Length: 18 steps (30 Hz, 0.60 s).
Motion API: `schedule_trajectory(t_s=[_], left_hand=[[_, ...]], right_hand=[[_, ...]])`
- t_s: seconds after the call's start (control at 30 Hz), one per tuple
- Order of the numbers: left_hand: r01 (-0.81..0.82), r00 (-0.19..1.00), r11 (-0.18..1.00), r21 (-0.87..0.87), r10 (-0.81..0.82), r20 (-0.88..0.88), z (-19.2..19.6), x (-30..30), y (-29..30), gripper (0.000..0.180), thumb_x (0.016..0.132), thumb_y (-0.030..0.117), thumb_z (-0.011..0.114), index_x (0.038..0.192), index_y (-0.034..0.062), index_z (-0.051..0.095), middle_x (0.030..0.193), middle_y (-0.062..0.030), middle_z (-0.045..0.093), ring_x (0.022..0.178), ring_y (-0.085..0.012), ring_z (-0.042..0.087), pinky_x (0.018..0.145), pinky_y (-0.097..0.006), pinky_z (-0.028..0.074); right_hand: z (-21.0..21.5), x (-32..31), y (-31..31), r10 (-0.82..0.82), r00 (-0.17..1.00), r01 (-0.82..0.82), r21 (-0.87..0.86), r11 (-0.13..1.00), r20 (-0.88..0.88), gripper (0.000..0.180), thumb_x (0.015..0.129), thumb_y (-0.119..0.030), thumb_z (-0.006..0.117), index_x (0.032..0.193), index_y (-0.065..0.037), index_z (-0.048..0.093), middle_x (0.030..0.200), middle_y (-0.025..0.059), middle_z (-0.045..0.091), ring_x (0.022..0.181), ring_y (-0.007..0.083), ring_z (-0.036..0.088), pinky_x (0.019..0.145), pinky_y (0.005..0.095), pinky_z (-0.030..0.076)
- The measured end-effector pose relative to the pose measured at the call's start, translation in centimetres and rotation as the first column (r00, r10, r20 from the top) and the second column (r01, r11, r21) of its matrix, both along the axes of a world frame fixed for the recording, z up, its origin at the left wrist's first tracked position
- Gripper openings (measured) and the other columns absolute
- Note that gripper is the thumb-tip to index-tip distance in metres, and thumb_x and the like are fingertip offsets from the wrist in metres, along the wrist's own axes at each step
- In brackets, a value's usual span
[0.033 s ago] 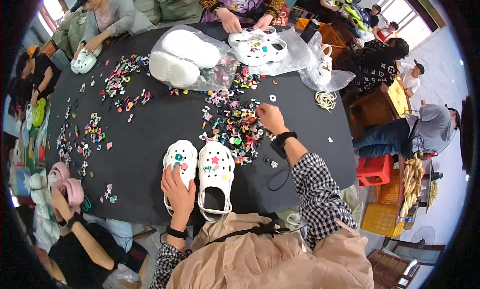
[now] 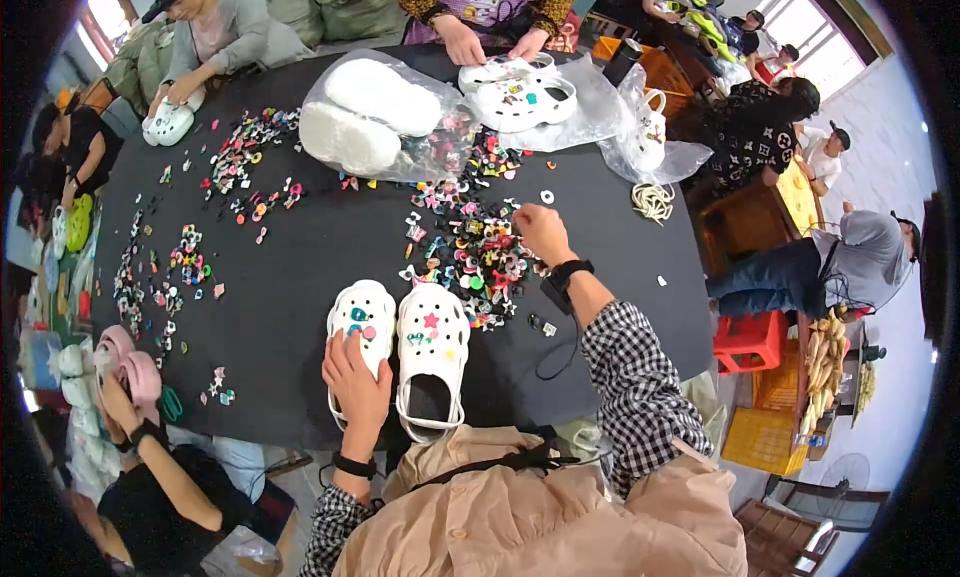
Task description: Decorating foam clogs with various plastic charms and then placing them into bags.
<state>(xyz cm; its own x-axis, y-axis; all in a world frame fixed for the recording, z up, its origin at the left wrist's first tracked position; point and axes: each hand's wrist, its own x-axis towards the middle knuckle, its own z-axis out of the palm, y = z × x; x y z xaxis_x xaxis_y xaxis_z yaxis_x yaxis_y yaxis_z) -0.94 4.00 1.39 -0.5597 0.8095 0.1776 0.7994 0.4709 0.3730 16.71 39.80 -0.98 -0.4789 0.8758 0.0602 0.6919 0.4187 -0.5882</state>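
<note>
White clogs (image 2: pixel 400 352), a pair set side by side with toes pointing away, lie on the near edge of the black bench (image 2: pixel 300 267), just in front of the person. Both carry small coloured charms on their uppers; the right one shows a pink star among them. The left hand (image 2: pixel 357 387) lies flat on the heel end of the left clog, fingers spread over it, so its grip is open and pressing rather than closed round anything. A dark band sits on that wrist.

Just beyond the clogs and a little to the right spreads a dense pile of small coloured charms (image 2: pixel 480 252). The right hand (image 2: pixel 543 232) reaches into the far right edge of this pile, fingers curled down with the tips together among the pieces; whether the grip holds a charm cannot be told. A black watch sits on that wrist, above a checked sleeve.

Farther off, a clear plastic bag (image 2: pixel 375 117) holds two plain white clogs. Right of it, another person's hands rest on a second decorated white pair (image 2: pixel 520 92). More charms lie scattered over the left part of the bench (image 2: pixel 240 172).
</note>
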Motion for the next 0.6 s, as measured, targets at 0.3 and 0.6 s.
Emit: schedule_trajectory(t_s=[0.3, 0.6], left_hand=[[-0.022, 1.0, 0.998, -0.058, 0.022, 0.009, 0.4, -0.3, -0.1, 0.064, 0.078, 0.019, 0.066, 0.133, 0.0015, 0.04, 0.138, -0.0218, 0.037, 0.13, -0.0399, 0.033, 0.106, -0.052, 0.026], [-0.017, 1.0, 0.998, -0.059, 0.018, 0.013, 0.6, -0.4, -0.3, 0.061, 0.079, 0.023, 0.065, 0.131, -0.0001, 0.043, 0.139, -0.0222, 0.038, 0.129, -0.0416, 0.035, 0.104, -0.054, 0.027]], right_hand=[[-4.6, -0.2, 9.4, -0.151, 0.984, 0.167, 0.187, 0.968, -0.094, 0.027, 0.082, -0.005, 0.054, 0.103, -0.009, 0.068, 0.114, 0.0174, 0.063, 0.104, 0.0367, 0.06, 0.091, 0.0431, 0.049], [-7.3, 1.0, 14.7, -0.025, 0.978, -0.024, 0.233, 0.972, 0.207, 0.032, 0.082, -0.003, 0.054, 0.112, -0.008, 0.065, 0.12, 0.0134, 0.061, 0.106, 0.0365, 0.059, 0.09, 0.043, 0.05]])
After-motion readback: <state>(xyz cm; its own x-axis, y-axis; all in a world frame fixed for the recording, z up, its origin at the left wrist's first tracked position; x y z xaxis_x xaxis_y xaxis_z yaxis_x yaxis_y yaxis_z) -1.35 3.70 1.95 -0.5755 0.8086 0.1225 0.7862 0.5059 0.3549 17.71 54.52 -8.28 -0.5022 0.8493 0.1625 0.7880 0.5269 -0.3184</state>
